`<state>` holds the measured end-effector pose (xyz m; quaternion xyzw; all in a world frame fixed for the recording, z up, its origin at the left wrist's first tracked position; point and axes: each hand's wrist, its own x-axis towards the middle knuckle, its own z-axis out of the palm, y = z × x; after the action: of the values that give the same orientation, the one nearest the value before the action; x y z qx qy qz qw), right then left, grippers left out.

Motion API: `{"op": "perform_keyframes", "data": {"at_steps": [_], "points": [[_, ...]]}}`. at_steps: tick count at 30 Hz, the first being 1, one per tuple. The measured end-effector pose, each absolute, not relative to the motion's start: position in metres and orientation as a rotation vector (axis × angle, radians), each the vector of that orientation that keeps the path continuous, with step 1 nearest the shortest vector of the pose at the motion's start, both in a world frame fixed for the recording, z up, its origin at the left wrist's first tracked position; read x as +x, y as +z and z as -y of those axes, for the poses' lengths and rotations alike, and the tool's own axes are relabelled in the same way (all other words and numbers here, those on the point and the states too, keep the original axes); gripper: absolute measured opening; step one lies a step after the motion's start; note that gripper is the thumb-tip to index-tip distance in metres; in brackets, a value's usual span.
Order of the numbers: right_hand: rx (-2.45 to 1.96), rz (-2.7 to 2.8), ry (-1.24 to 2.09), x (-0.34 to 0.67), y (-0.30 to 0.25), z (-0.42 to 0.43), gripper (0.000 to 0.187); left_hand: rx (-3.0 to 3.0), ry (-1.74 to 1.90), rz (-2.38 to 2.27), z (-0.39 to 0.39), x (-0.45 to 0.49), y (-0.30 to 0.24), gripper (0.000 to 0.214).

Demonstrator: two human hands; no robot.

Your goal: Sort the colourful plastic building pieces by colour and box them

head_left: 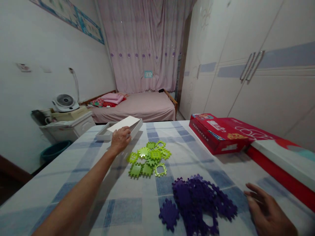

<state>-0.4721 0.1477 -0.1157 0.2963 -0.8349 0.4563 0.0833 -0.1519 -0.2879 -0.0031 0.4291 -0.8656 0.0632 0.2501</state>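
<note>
At the far left of the table, my left hand [120, 140] is closed at the near edge of a white panel [124, 123]. The panel lies slanted across a shallow white box [103, 132]; fingertips are partly hidden. A loose heap of lime-green interlocking plastic pieces [147, 158], some solid and some ring-shaped, lies just right of that hand. Nearer to me is a pile of dark purple toothed pieces [199, 200], with one purple piece [169, 214] beside it. My right hand [267, 211] rests at the lower right near the purple pile, fingers loosely apart, holding nothing visible.
A red box [219, 132] stands at the right of the table, beside a larger red and white box [285, 154]. Blue-and-white checked cloth [128, 209] covers the table. Beyond are a bed [147, 106], a cabinet with a fan [65, 102], and a wardrobe [228, 88].
</note>
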Motion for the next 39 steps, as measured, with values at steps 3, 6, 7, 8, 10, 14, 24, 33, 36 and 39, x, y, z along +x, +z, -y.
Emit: {"op": "perform_keyframes", "data": {"at_steps": [3, 6, 7, 8, 10, 14, 24, 33, 36, 39], "points": [[0.862, 2.544, 1.348, -0.461, -0.101, -0.143, 0.040, 0.962, 0.148, 2.382, 0.238, -0.171, 0.014, 0.013], [0.894, 2.520, 1.369, -0.457, -0.097, -0.141, 0.038, 0.796, 0.049, 2.428, 0.177, -0.199, 0.026, 0.011], [0.898, 2.520, 1.368, -0.457, -0.097, -0.141, 0.037, 0.753, 0.019, 2.447, 0.157, -0.210, 0.028, 0.011], [0.904, 2.523, 1.362, -0.457, -0.097, -0.141, 0.036, 0.716, 0.000, 2.470, 0.137, -0.221, 0.029, 0.011], [0.917, 2.525, 1.342, -0.457, -0.097, -0.140, 0.035, 0.636, -0.033, 2.533, 0.104, -0.244, 0.028, 0.013], [0.971, 2.506, 1.339, -0.456, -0.096, -0.139, 0.033, 0.610, -0.014, 2.627, 0.062, -0.287, 0.020, 0.019], [1.075, 2.462, 1.336, -0.458, -0.103, -0.139, 0.031, 0.623, 0.084, 2.832, 0.032, -0.348, -0.002, 0.020], [1.610, 2.329, 1.159, -0.426, -0.060, -0.128, 0.050, 0.913, -0.153, 2.622, 0.068, -0.309, -0.007, 0.056], [1.814, 2.381, 1.013, -0.410, -0.059, -0.114, 0.067, 0.954, -0.325, 2.613, 0.084, -0.304, -0.013, 0.062], [1.830, 2.465, 0.893, -0.399, -0.066, -0.098, 0.079, 0.947, -0.338, 2.532, 0.090, -0.304, -0.019, 0.065]]}}
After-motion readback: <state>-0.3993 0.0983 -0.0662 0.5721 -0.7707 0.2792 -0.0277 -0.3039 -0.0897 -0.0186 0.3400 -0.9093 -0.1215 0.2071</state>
